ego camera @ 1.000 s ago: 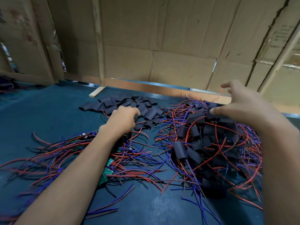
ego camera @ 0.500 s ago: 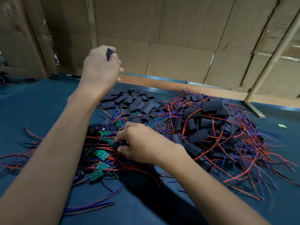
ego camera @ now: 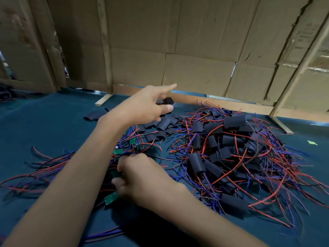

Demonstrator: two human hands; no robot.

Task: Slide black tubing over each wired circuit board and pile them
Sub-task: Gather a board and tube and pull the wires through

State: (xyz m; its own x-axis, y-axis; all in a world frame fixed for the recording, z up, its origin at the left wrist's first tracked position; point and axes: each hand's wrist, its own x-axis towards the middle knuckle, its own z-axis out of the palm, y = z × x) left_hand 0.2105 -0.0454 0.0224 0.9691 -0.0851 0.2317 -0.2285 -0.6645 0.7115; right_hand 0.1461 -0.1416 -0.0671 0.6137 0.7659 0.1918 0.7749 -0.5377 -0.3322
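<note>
bench [ego camera: 53, 125]: dark teal | tubing pieces [ego camera: 164, 124]: black | wires [ego camera: 240, 168]: red and blue | circuit boards [ego camera: 111, 198]: green | cardboard wall [ego camera: 195, 41]: plain brown | paper scrap [ego camera: 312, 142]: light green

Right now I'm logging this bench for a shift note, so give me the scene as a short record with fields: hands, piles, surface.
left hand: raised over the bench, pinching one tube, forefinger straight
right hand: low in the unsleeved pile, gripping a board
unsleeved pile: left side, green boards with red and blue wires
tube pile: loose black tubes, far centre
finished pile: right side, sleeved boards tangled in wires
surface: dark teal mat
backdrop: cardboard wall
</note>
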